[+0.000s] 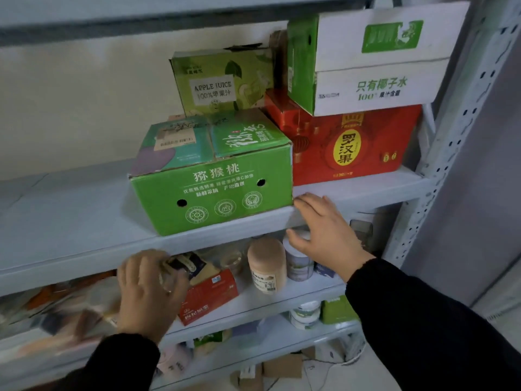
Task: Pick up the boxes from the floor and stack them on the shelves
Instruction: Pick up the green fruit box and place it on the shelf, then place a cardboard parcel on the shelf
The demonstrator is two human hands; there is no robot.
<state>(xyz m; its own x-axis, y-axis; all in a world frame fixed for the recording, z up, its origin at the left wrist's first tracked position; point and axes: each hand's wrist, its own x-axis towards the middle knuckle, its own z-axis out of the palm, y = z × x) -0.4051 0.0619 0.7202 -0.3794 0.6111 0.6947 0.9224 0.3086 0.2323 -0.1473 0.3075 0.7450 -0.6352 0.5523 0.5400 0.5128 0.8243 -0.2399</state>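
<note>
Head view, right hand (324, 235) spread and empty, fingertips at the lower right corner of the green kiwi box (214, 182) on the shelf (70, 221), left hand (146, 289) below it, loosely curled, grasping nothing, four boxes on that shelf, apple juice box (217, 83), red box (352, 148), white and green box (372, 60) above the right hand.

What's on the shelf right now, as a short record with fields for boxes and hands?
front box: green box at the shelf edge
behind it: apple juice box
right stack: white box on red box
left hand: below the shelf edge, empty
right hand: open, at the green box's right corner
</note>
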